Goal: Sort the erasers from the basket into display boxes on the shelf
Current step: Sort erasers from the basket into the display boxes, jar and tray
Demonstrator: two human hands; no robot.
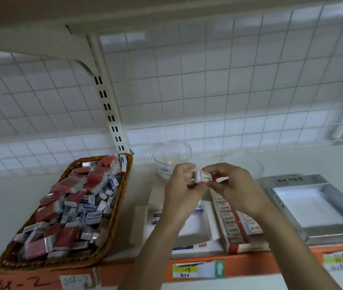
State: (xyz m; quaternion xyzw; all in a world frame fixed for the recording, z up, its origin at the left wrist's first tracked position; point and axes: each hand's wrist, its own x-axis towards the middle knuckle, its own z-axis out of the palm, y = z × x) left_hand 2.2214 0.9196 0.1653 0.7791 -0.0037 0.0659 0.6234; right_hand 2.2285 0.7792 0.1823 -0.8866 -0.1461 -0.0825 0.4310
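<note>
Erasers [72, 206] are lying heaped in the basket [61, 261] at the left of the shelf [3, 206]. They are far too many to be counting one by one, dozens at a guess, some showing red sleeves and some blue-and-white. Right of the basket, both hands are working together: the left hand [182, 189] and right hand [235, 185] are each pinching the held erasers [205, 177] between thumb and curled fingertips. It is looking like two small blocks pressed end to end, though blur is keeping me from being sure. Each is probably handling as a light, stiff little block, its wrapped sleeve likely being a bit slick. Pinching across the two long sides is therefore seeming the safest hold, needing little force and risking no breakage. Three display boxes are sitting right of the basket: the white box [193, 229] nearest, showing a few erasers, the red box [248, 246] next, carrying rows of them, and the grey box [312, 206] farthest, showing a bare floor. One clear cup [171, 158] is standing right of the basket, toward the wall.
</note>
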